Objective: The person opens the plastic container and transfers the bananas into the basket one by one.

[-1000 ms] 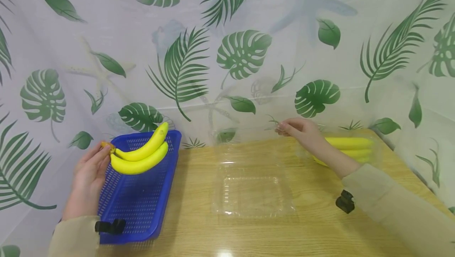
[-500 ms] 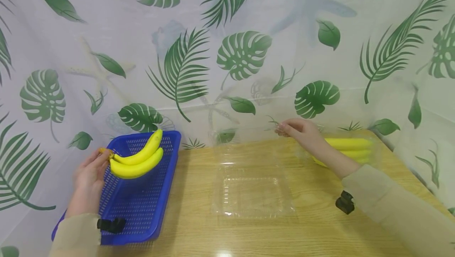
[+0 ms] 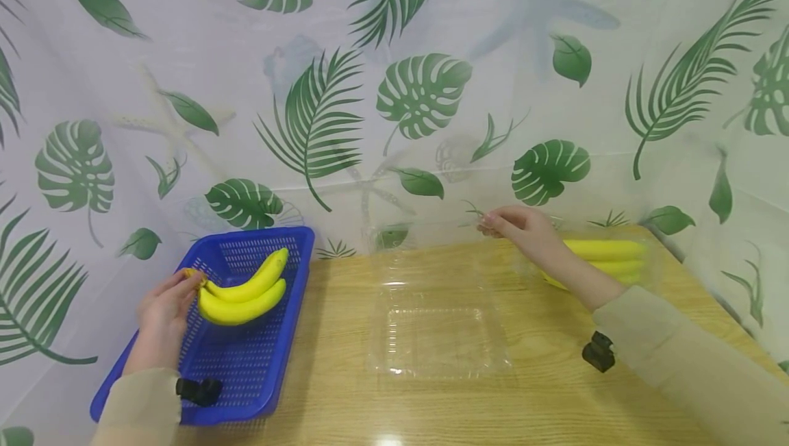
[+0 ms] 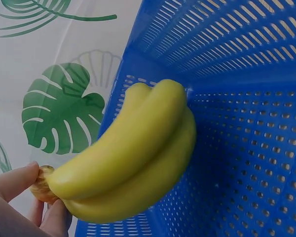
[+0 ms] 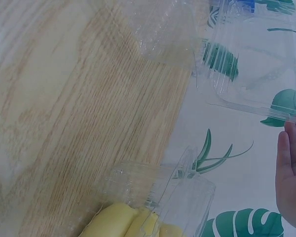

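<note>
My left hand (image 3: 165,312) pinches the stem end of a bunch of yellow bananas (image 3: 243,302) and holds it over the blue plastic basket (image 3: 294,302). In the left wrist view the bananas (image 4: 133,153) slant across the basket's corner, with the thumb and fingers at the brown stem (image 4: 43,185). My right hand (image 3: 524,230) grips the edge of the raised clear lid (image 3: 431,264) of a plastic container (image 3: 440,340), whose base lies on the table. At the right edge of the right wrist view, that hand (image 5: 292,173) meets the lid's rim (image 5: 259,109).
Behind my right forearm stands a second clear container with yellow bananas (image 3: 607,249) inside, partly hidden. The wooden table (image 3: 345,391) runs up to a white leaf-print sheet (image 3: 481,14) at the back.
My left hand has lowered the bananas toward the basket and, lately, moved slightly right. My right hand and the lid have stayed in place.
</note>
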`<move>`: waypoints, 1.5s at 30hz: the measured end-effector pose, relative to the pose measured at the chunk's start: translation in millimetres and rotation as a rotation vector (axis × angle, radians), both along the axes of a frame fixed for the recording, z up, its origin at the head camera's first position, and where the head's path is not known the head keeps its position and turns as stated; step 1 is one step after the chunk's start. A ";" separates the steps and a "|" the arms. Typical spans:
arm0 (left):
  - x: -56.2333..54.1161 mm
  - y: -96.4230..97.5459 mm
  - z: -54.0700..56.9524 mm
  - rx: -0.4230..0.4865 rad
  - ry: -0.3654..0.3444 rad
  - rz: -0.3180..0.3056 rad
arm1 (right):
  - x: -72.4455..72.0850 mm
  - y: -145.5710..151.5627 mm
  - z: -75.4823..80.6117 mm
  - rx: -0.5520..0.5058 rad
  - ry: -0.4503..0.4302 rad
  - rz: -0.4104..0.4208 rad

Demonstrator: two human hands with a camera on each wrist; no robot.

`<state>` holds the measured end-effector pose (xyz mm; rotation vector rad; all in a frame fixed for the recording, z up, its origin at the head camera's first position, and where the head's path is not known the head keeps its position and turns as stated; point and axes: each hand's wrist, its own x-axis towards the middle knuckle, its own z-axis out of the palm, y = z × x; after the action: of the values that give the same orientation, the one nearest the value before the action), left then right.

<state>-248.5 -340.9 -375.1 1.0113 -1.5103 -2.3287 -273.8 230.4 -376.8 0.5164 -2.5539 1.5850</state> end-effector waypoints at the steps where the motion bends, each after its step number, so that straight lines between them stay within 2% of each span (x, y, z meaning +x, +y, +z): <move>1: 0.2 0.0 -0.9 -0.017 -0.015 -0.009 | 0.0 0.1 0.1 -0.001 0.000 0.001; 6: -0.3 -0.8 -5.8 -0.081 -0.084 -0.039 | 0.0 0.5 0.2 -0.006 0.001 0.003; 11: -2.5 -2.4 -8.7 -0.103 -0.111 -0.040 | 0.5 0.6 0.6 -0.007 -0.002 0.001; 15: -3.0 -4.0 -9.3 -0.102 -0.101 -0.039 | 0.0 1.0 -0.5 -0.005 0.003 0.004; 18: -2.8 -5.9 -9.7 -0.066 -0.089 -0.026 | 0.4 1.0 -0.7 -0.007 0.002 0.005; 24: -2.9 -8.3 -9.9 -0.069 -0.122 -0.027 | 2.2 0.9 0.9 -0.012 -0.004 0.000; 32: -4.4 -16.4 -13.3 -0.050 -0.104 -0.036 | 1.3 -0.1 1.0 -0.005 0.005 -0.002; 38: -3.3 -19.6 -15.3 -0.001 -0.045 0.020 | 1.3 -0.7 0.9 0.008 0.005 -0.004; 41: -3.1 -20.0 -14.9 0.039 -0.019 0.073 | 1.6 -1.0 1.2 0.007 0.002 -0.002; 45: -2.5 -20.0 -13.6 0.020 -0.010 0.102 | 1.9 -1.2 1.5 0.007 0.001 -0.004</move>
<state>-251.0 -361.0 -388.7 1.0805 -1.4069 -2.2758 -271.9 229.2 -375.3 0.5125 -2.5589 1.5749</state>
